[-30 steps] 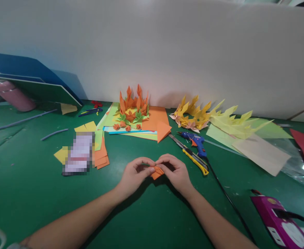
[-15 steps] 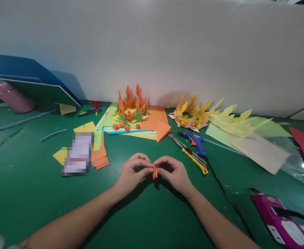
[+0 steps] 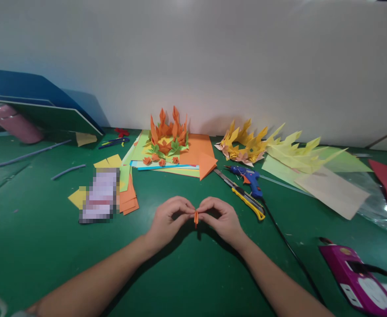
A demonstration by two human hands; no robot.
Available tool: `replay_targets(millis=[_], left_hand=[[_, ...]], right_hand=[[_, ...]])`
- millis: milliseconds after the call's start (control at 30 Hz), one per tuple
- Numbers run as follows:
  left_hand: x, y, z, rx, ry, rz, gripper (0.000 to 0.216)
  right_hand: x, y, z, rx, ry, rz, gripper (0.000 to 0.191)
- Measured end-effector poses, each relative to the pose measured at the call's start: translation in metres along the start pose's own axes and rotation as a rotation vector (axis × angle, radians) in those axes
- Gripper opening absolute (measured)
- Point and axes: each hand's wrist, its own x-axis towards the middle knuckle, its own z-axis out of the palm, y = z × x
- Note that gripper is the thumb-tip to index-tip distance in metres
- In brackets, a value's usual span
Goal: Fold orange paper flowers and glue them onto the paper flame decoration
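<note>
Between my fingertips is a small folded piece of orange paper (image 3: 196, 218), held just above the green table (image 3: 167, 281). My left hand (image 3: 171, 220) pinches it from the left with thumb and fingers. From the right, my right hand (image 3: 222, 220) pinches the same piece, so the two hands nearly meet. Its upper part is partly covered by the fingertips. Beyond my hands, an orange folded-paper crown (image 3: 169, 132) stands on coloured sheets. Small orange paper flowers (image 3: 162, 162) lie in front of it.
A yellow paper crown (image 3: 244, 143) and pale yellow spiky paper (image 3: 307, 152) stand at the back right. Nearer are a blue glue gun (image 3: 248, 176), a yellow cutter knife (image 3: 246, 202) and a purple power strip (image 3: 355, 277). A phone (image 3: 99, 196) and orange paper squares (image 3: 129, 202) lie left.
The folded orange paper has turned slightly between my fingers and shows narrower, with its layers hanging down. My left fingers have bent in closer together; both hands stay in nearly the same place.
</note>
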Motion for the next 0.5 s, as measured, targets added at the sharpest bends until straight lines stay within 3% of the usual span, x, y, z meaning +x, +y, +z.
replay_targets(millis=[267,500], left_hand=[[0.0006,0.0025,-0.0001,0.039,-0.081,0.047,0.012],[0.0026,0.0036,0.0018,0.013,-0.113,-0.052,0.011]], right_hand=[[-0.0004,-0.0008,0.0001,-0.104,0.037,-0.078,0.014],[0.0014,-0.0074,0.001,-0.173,0.025,-0.212,0.012]])
